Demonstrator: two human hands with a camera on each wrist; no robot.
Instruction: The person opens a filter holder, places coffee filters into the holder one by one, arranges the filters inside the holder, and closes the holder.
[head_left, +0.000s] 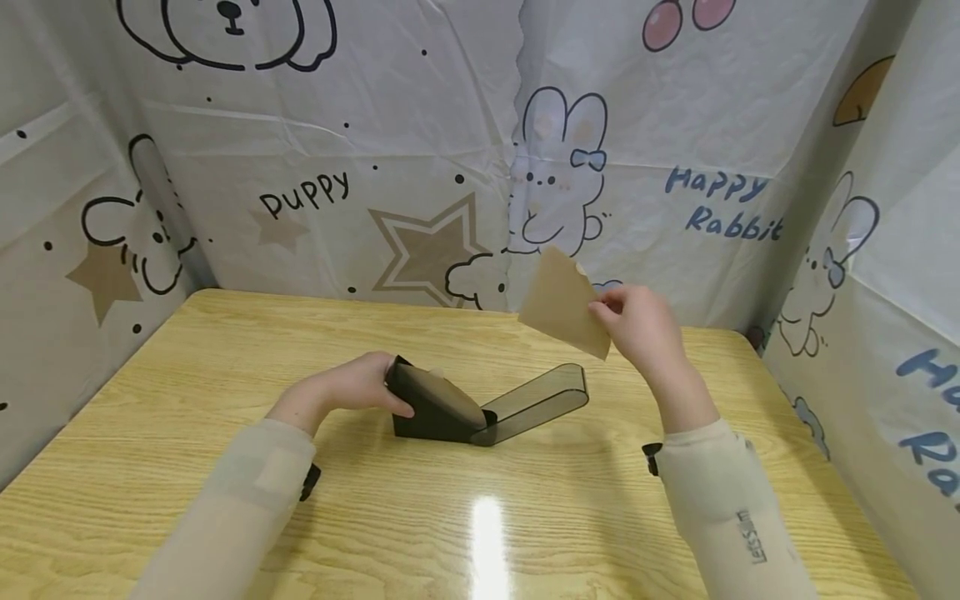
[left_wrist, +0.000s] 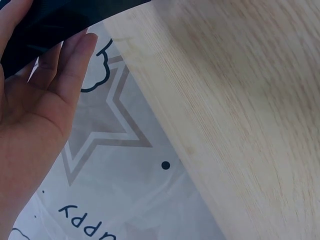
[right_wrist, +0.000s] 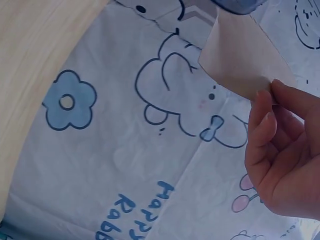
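Observation:
My left hand (head_left: 358,382) grips the back end of a black coffee filter holder (head_left: 429,418) that stands on the table, thumb along its near side. Its smoky see-through lid (head_left: 536,404) is swung open to the right, and brown filter papers (head_left: 448,392) show inside. In the left wrist view, my fingers (left_wrist: 70,70) lie along the holder's dark side. Up to the right, my right hand (head_left: 637,325) pinches one brown paper coffee filter (head_left: 562,304) by its edge, held above the table. In the right wrist view, thumb and forefinger meet on the filter (right_wrist: 245,55).
The light wooden table (head_left: 360,517) spans the space in front of me. A white cloth (head_left: 420,108) printed with cartoon animals hangs behind it and along both sides. A bright reflection lies on the near part of the tabletop.

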